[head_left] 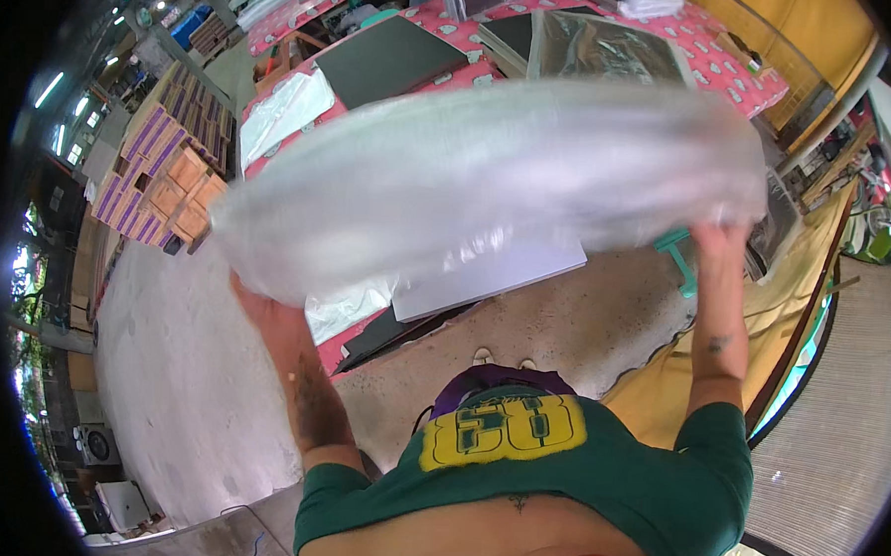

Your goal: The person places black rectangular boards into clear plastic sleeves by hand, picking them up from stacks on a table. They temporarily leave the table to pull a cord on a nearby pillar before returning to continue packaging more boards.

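Observation:
A large translucent plastic bag (pixel 500 171), puffed out and blurred by motion, is stretched wide between my two hands above the table. At its lower left edge my left hand (pixel 273 308) grips it, with the fingers mostly hidden in the plastic. My right hand (pixel 721 238) holds the right end, and its fingers are also largely covered. Partly under the bag, a white flat board (pixel 495 285) lies near the table's front edge. Next to my right wrist is a teal plastic tool or handle (pixel 679 263) whose kind I cannot make out.
A pink patterned cloth covers the table (pixel 728 77). On it lie a black panel (pixel 390 59), a plastic-wrapped dark panel (pixel 610 49) and crumpled plastic (pixel 286 107). Stacked cartons (pixel 162 166) stand on the left; a yellow tarp (pixel 660 372) hangs at the right.

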`<state>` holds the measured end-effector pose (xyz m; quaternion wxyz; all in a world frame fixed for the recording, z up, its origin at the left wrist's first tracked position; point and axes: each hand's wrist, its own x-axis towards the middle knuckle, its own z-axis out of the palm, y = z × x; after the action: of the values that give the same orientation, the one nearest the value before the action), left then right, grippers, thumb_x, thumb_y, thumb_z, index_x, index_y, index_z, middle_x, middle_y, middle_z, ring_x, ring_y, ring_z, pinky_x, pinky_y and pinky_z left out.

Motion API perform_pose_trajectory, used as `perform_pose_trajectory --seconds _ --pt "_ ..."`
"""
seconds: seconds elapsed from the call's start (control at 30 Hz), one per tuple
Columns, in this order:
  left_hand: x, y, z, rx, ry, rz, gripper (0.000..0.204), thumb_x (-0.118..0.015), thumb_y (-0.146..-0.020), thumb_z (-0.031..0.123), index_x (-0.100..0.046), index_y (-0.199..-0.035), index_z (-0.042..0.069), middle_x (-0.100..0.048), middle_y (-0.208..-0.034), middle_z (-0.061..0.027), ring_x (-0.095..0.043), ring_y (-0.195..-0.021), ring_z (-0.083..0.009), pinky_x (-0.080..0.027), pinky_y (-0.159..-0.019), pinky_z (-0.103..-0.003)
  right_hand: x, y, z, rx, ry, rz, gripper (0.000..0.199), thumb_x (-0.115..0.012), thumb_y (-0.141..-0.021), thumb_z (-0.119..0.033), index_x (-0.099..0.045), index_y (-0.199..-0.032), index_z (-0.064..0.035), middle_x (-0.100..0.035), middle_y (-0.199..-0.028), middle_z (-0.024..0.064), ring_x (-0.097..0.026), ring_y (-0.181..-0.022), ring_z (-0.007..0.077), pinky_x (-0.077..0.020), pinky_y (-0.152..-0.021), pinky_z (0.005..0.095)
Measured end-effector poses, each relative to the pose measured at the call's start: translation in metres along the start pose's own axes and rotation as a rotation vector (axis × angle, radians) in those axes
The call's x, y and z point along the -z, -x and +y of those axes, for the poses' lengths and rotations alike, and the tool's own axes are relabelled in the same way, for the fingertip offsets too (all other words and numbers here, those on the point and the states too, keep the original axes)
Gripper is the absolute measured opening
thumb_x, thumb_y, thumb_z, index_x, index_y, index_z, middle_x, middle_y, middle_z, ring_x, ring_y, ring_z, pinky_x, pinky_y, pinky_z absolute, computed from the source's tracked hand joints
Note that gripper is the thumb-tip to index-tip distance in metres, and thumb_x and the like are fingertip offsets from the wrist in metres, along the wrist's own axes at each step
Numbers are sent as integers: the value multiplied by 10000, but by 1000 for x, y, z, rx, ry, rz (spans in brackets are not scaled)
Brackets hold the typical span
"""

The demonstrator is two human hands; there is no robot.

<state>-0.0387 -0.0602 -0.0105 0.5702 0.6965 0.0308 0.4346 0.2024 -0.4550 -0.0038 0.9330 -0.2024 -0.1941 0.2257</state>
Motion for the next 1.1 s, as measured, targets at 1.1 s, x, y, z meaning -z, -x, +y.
perform_pose_trajectory --seconds 1.1 --pt "-51 5 -178 257 -129 -95 230 -571 -926 176 -477 -795 12 -433 -764 1 -378 -753 -67 -356 -684 -214 140 -7 113 429 972 488 351 -610 -906 -322 -578 -1025 7 -598 -914 14 -514 -817 84 -435 -723 250"
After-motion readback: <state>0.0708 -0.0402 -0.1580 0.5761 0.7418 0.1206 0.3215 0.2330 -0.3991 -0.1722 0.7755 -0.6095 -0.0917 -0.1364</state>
